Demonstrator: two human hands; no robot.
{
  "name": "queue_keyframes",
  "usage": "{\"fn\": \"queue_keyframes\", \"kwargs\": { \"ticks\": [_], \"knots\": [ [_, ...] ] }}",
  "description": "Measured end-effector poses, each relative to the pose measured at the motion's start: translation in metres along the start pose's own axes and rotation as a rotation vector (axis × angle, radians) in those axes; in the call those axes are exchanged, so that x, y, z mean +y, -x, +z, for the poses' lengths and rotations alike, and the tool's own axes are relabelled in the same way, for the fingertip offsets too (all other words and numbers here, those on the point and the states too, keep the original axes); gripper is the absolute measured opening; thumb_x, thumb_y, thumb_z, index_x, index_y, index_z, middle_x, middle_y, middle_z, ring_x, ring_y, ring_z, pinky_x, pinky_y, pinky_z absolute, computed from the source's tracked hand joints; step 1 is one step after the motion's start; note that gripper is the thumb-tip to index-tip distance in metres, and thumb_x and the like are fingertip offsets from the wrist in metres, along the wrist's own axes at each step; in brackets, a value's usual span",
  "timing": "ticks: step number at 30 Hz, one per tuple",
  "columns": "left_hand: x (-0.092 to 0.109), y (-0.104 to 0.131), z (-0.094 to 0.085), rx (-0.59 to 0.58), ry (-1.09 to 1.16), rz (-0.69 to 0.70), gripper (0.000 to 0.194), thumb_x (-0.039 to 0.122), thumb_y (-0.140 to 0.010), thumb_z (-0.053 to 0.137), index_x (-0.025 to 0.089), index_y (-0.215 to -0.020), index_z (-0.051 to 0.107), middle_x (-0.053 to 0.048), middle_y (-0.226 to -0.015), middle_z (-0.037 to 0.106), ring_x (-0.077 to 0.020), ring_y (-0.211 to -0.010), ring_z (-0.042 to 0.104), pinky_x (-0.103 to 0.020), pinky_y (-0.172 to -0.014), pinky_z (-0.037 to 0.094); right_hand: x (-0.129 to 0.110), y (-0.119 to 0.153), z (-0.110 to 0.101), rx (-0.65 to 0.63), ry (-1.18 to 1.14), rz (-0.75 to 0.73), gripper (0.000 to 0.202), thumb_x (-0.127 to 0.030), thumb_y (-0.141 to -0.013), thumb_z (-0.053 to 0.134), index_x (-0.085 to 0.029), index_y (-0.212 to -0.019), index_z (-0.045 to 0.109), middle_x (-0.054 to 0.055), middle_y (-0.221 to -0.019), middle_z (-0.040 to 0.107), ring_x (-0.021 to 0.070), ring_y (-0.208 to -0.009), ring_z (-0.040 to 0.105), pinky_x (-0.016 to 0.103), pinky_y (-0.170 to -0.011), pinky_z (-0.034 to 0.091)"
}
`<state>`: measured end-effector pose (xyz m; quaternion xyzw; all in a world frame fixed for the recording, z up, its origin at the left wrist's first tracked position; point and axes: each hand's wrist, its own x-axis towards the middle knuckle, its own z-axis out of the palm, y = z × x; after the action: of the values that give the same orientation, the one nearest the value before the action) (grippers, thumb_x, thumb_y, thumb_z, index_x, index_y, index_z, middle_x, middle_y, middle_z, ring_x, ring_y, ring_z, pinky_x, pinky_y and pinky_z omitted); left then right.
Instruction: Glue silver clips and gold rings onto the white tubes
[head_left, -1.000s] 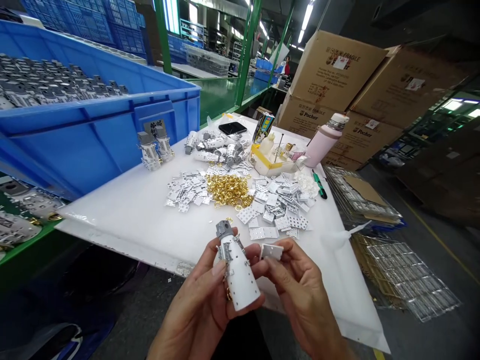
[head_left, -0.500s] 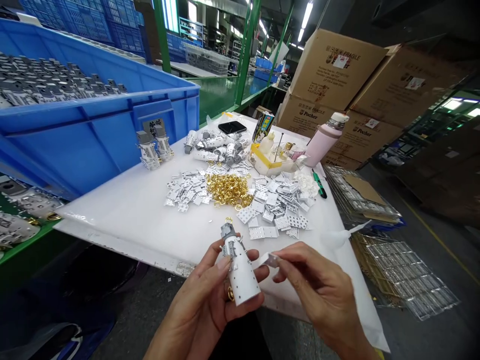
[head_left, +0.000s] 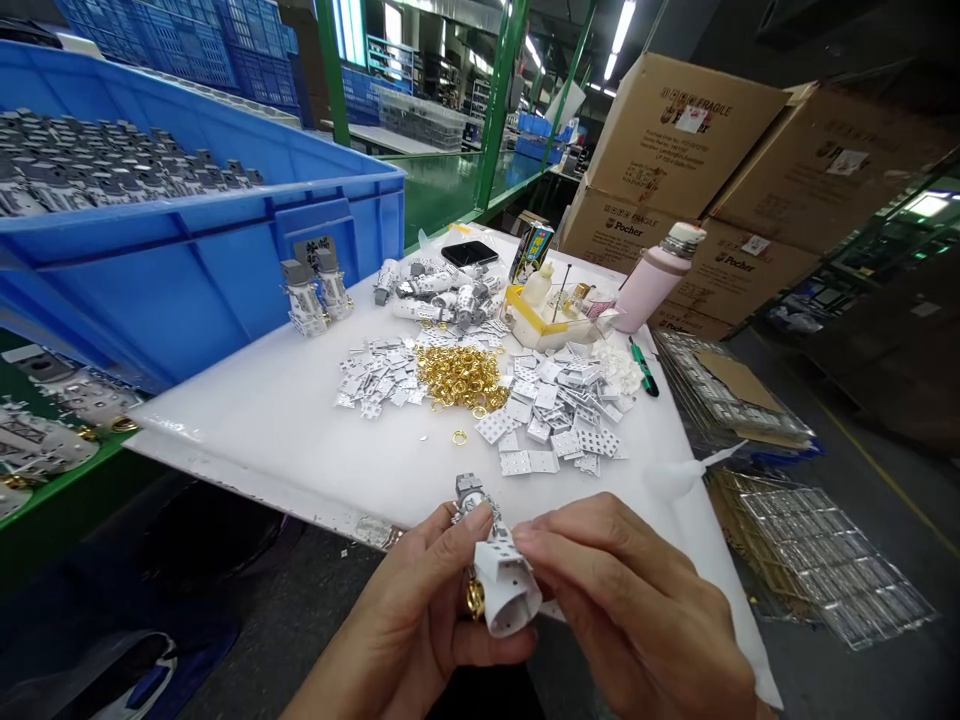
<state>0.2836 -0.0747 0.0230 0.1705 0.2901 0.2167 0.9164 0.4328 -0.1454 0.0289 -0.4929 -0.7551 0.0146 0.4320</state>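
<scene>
My left hand [head_left: 420, 590] is wrapped round a white cone-shaped part [head_left: 511, 606] with a grey top, its hollow wide end tilted toward me. Gold rings [head_left: 475, 598] show between the part and my left fingers. My right hand [head_left: 630, 590] pinches a small white plate with holes [head_left: 501, 556] against the side of the cone. Beyond my hands lie a heap of gold rings [head_left: 459, 375], folded plates with holes [head_left: 559, 405] and smaller flat white pieces [head_left: 381, 375].
A blue bin [head_left: 187, 270] full of grey-topped parts stands left. Finished-looking parts [head_left: 450, 295], a phone [head_left: 469, 253], a yellow-edged tray [head_left: 536, 325], a pink bottle [head_left: 654, 280] and a green pen [head_left: 643, 366] are on the table [head_left: 300, 430]. Cartons [head_left: 675, 150] stand behind.
The cone has tipped so its open end faces me. My right hand has moved left, bringing the small plate onto the cone. The view has shifted slightly.
</scene>
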Motion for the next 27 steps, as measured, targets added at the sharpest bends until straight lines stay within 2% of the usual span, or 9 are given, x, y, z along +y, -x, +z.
{"fn": "queue_keyframes", "kwargs": {
  "ticks": [4, 8, 14, 16, 19, 23, 25, 27],
  "knots": [
    [0.002, -0.003, -0.003, -0.058, 0.008, -0.06, 0.015, 0.024, -0.089, 0.063, 0.014, -0.092, 0.073, -0.003, -0.076, 0.067, -0.0108, -0.068, 0.062, -0.02, -0.055, 0.058, 0.001, 0.002, -0.003, -0.034, -0.012, -0.018, 0.032, 0.007, -0.084, 0.053, -0.004, -0.111, 0.065, 0.011, -0.096, 0.069, 0.0147, -0.088, 0.06, 0.024, -0.076, 0.055],
    [0.005, -0.003, -0.005, -0.055, -0.003, -0.083, 0.017, 0.024, -0.089, 0.062, 0.013, -0.095, 0.074, -0.004, -0.075, 0.069, -0.0108, -0.065, 0.064, -0.021, -0.055, 0.059, 0.004, 0.006, -0.008, -0.089, -0.002, -0.052, 0.033, 0.007, -0.084, 0.052, -0.004, -0.113, 0.064, 0.011, -0.1, 0.068, 0.015, -0.091, 0.059, 0.025, -0.082, 0.054],
    [0.004, -0.001, -0.003, -0.029, -0.034, -0.085, 0.017, 0.029, -0.084, 0.069, 0.016, -0.094, 0.074, -0.006, -0.084, 0.07, -0.0134, -0.068, 0.064, -0.023, -0.056, 0.058, 0.01, 0.005, -0.02, -0.255, 0.053, -0.163, 0.029, -0.004, -0.096, 0.044, -0.004, -0.121, 0.059, 0.012, -0.11, 0.067, 0.0168, -0.104, 0.057, 0.027, -0.093, 0.05],
    [0.005, 0.0, -0.002, -0.013, -0.052, -0.059, 0.018, 0.032, -0.08, 0.073, 0.018, -0.091, 0.074, -0.008, -0.089, 0.071, -0.0166, -0.072, 0.065, -0.023, -0.056, 0.057, 0.009, 0.0, -0.024, -0.29, 0.101, -0.207, 0.027, -0.009, -0.098, 0.043, -0.003, -0.118, 0.061, 0.013, -0.108, 0.068, 0.0179, -0.102, 0.059, 0.027, -0.091, 0.051],
    [0.004, 0.001, -0.003, -0.048, -0.078, -0.042, 0.02, 0.035, -0.081, 0.071, 0.018, -0.092, 0.072, -0.009, -0.096, 0.07, -0.0185, -0.079, 0.065, -0.025, -0.06, 0.056, 0.004, -0.01, -0.028, -0.296, 0.178, -0.26, 0.028, -0.011, -0.099, 0.041, -0.003, -0.11, 0.066, 0.012, -0.101, 0.072, 0.0184, -0.093, 0.064, 0.026, -0.086, 0.054],
    [0.002, -0.001, -0.011, -0.12, -0.084, -0.029, 0.021, 0.023, -0.082, 0.071, 0.017, -0.102, 0.067, -0.008, -0.103, 0.067, -0.0195, -0.09, 0.066, -0.03, -0.073, 0.057, -0.005, -0.018, -0.029, -0.384, 0.241, -0.277, 0.03, -0.009, -0.098, 0.04, -0.005, -0.107, 0.068, 0.011, -0.096, 0.073, 0.0201, -0.088, 0.067, 0.029, -0.085, 0.056],
    [0.004, 0.0, -0.013, -0.092, -0.077, 0.005, 0.027, 0.018, -0.082, 0.071, 0.018, -0.108, 0.065, -0.008, -0.107, 0.066, -0.0197, -0.09, 0.067, -0.031, -0.075, 0.057, -0.003, -0.024, -0.029, -0.397, 0.159, -0.258, 0.027, -0.009, -0.097, 0.042, -0.007, -0.105, 0.068, 0.01, -0.096, 0.073, 0.0183, -0.087, 0.067, 0.029, -0.083, 0.057],
    [0.007, 0.001, -0.013, -0.036, -0.074, 0.037, 0.033, 0.016, -0.081, 0.071, 0.017, -0.113, 0.064, -0.009, -0.108, 0.067, -0.0205, -0.089, 0.069, -0.03, -0.073, 0.058, 0.008, -0.037, -0.027, -0.339, 0.027, -0.168, 0.021, -0.014, -0.097, 0.047, -0.012, -0.104, 0.066, 0.007, -0.095, 0.072, 0.0151, -0.087, 0.066, 0.026, -0.081, 0.056]
  ]
}}
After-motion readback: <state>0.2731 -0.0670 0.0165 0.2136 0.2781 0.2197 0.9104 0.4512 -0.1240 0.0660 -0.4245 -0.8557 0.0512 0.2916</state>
